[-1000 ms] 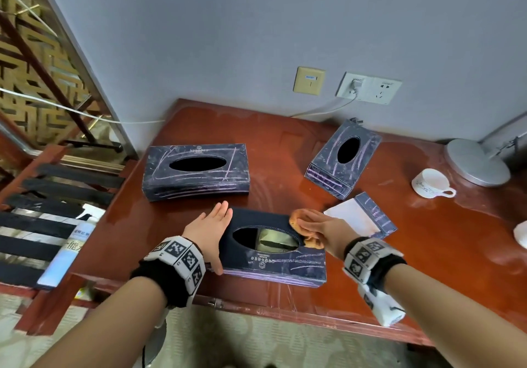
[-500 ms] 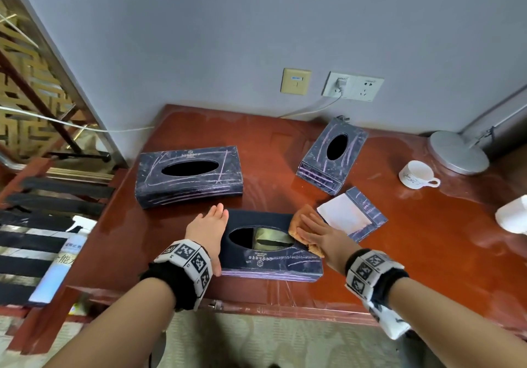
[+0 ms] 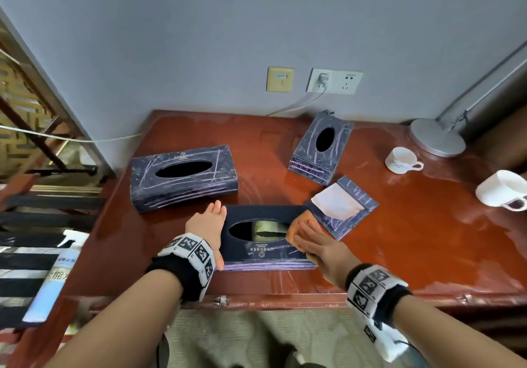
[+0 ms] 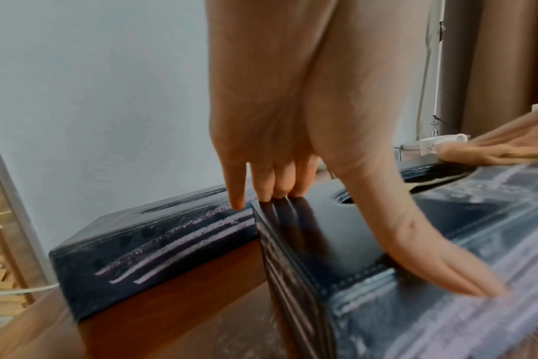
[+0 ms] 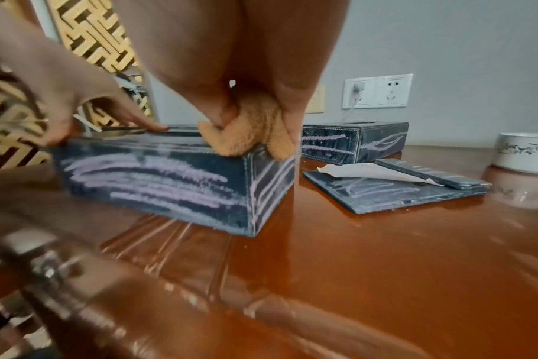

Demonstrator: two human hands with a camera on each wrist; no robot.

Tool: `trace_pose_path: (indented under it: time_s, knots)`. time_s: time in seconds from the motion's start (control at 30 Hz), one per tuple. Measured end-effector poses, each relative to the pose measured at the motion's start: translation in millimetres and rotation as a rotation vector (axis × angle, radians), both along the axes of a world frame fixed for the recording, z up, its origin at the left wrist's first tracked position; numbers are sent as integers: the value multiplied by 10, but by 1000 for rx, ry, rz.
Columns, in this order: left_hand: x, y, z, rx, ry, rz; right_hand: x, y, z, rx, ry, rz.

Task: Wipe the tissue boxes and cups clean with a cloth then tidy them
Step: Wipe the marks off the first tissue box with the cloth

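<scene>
- Here, the left hand lies flat with straight fingers on the left end of the near tissue box, thumb along its front edge, steadying it without gripping.
- The right hand presses an orange cloth onto the box's right end; in the right wrist view the fingers curl round the bunched cloth.
- That box sits near the front edge of the red-brown table, chalk-like streaks on its sides.
- A second tissue box lies behind it, a third farther back on the right.
- A flat dark holder with white paper lies just beside the cloth.
- Two white cups stand well apart to the right.
</scene>
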State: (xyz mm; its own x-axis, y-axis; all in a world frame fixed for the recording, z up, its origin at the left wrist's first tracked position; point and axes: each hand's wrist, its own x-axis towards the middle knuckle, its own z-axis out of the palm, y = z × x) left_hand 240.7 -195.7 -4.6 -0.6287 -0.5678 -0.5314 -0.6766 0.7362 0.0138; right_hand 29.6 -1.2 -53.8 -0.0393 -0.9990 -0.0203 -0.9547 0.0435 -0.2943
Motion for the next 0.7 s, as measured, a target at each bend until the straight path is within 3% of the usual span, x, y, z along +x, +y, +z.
trace_pose_path:
  time_s: [0.13, 0.23, 0.33, 0.43, 0.57, 0.63, 0.7]
  knots:
    - [-21, 16, -6, -15, 5, 7, 28, 91, 215, 14, -29, 88]
    - [24, 0, -11, 13, 24, 8, -57, -102, 402, 14, -126, -68]
    - [52, -11, -22, 23, 35, 7, 122, -178, 183, 41, -83, -213]
    - [50, -19, -35, 21, 34, 11, 424, -100, -154, -108, -9, -25]
    - [29, -17, -38, 26, 42, 29, 489, -117, -127, -150, -97, 225]
    - [38, -15, -42, 26, 50, 27, 359, -180, -45, -124, -129, 237]
    - [48, -8, -39, 27, 46, 29, 211, -261, 14, -123, -157, 121]
